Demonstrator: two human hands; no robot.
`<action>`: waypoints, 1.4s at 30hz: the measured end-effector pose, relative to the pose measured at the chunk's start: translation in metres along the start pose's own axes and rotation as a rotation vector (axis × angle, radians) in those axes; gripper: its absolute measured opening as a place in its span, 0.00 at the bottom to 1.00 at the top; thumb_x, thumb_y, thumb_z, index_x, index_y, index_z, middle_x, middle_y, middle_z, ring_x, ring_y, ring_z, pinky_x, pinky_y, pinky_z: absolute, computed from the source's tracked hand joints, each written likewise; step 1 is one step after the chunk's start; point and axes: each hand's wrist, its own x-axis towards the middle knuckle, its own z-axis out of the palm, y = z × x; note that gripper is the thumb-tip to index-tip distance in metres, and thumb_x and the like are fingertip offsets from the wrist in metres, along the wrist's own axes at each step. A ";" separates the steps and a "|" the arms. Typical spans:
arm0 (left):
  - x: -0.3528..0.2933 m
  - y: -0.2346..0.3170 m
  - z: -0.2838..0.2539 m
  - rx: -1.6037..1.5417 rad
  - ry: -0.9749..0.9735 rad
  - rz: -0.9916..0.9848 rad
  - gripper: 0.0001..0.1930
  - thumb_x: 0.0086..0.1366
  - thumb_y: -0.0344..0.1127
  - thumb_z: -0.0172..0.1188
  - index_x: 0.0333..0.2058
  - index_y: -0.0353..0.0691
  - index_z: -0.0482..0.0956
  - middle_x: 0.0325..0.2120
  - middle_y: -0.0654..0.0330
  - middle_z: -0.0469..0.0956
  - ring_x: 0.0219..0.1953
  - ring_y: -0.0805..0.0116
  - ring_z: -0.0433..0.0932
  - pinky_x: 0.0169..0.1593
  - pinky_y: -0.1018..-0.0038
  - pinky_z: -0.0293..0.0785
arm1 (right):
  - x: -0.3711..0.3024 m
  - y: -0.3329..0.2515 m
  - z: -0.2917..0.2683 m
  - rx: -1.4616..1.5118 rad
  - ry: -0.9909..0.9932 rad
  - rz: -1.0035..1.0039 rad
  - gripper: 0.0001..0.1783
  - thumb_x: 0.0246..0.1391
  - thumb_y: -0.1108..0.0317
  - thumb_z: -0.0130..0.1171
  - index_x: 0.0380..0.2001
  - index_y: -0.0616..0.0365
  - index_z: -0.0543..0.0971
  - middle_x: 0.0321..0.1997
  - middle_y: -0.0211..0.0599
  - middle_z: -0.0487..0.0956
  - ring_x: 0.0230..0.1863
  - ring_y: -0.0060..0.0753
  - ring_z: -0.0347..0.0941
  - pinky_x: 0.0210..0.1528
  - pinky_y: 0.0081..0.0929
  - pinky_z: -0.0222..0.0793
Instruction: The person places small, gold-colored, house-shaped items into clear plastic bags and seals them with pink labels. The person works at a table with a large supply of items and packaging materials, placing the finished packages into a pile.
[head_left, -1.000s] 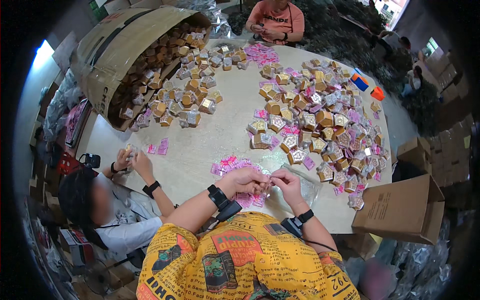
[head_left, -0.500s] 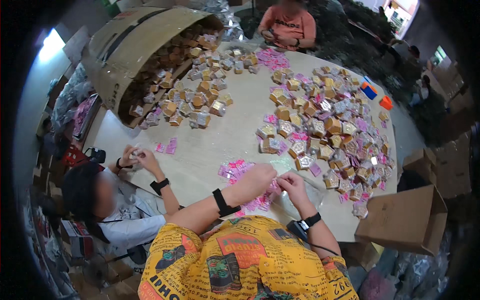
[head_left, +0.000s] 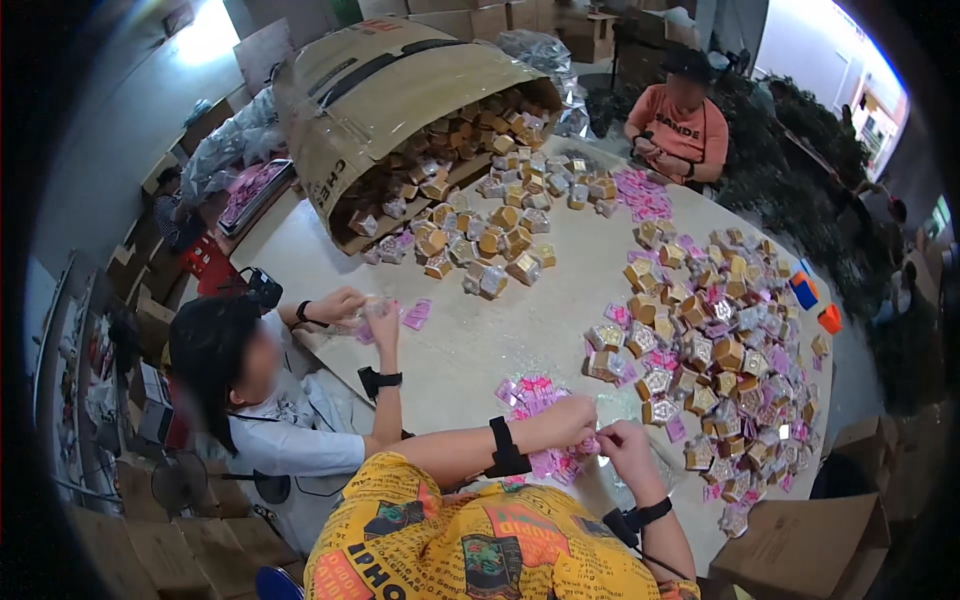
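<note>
My left hand (head_left: 562,424) reaches in with its fingers pinched together over the near part of the table. Its fingertips meet those of my right hand (head_left: 632,455), which is also closed in a pinch. Something small and pinkish shows between them, too small to make out. Just behind and beneath my hands lies a loose heap of pink printed tags (head_left: 535,392). A clear plastic bag (head_left: 618,492) lies partly hidden under my right hand.
Gold and clear faceted boxes (head_left: 725,350) with pink tags cover the table's right side. At the back left, a tipped carton (head_left: 400,100) spills more boxes. Co-workers sit at left (head_left: 240,370) and far side (head_left: 680,125). An open carton (head_left: 810,545) stands at right.
The view has shifted, so the table and people appear farther right and lower. My hands remain pinched together by the pink tags. The left co-worker's hands stay raised.
</note>
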 end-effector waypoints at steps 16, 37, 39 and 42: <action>0.024 -0.088 0.006 -0.241 -0.216 -0.458 0.09 0.48 0.34 0.58 0.22 0.34 0.81 0.20 0.50 0.78 0.26 0.57 0.77 0.34 0.64 0.73 | 0.037 0.023 0.014 -0.548 -0.059 -0.411 0.05 0.41 0.73 0.57 0.25 0.58 0.73 0.23 0.41 0.71 0.24 0.45 0.71 0.26 0.36 0.68; 0.032 -0.202 -0.076 -0.708 0.804 -0.978 0.20 0.53 0.31 0.58 0.46 0.35 0.68 0.41 0.48 0.71 0.45 0.52 0.72 0.47 0.61 0.71 | 0.041 0.011 0.006 -0.246 0.131 -0.193 0.03 0.43 0.73 0.56 0.23 0.62 0.75 0.23 0.45 0.73 0.25 0.47 0.71 0.28 0.35 0.68; 0.002 -0.237 -0.046 -1.663 0.771 -0.875 0.18 0.55 0.31 0.55 0.44 0.33 0.68 0.40 0.49 0.72 0.44 0.53 0.72 0.47 0.59 0.71 | 0.046 0.004 0.004 -0.244 0.129 -0.236 0.03 0.43 0.74 0.56 0.23 0.62 0.75 0.24 0.46 0.73 0.26 0.47 0.72 0.28 0.34 0.68; 0.014 -0.172 -0.032 -2.102 0.650 -0.707 0.19 0.56 0.31 0.54 0.48 0.37 0.67 0.44 0.49 0.71 0.48 0.52 0.69 0.54 0.56 0.66 | 0.056 -0.014 -0.008 -0.228 0.202 -0.293 0.03 0.43 0.75 0.56 0.24 0.62 0.75 0.22 0.45 0.73 0.25 0.46 0.71 0.28 0.34 0.67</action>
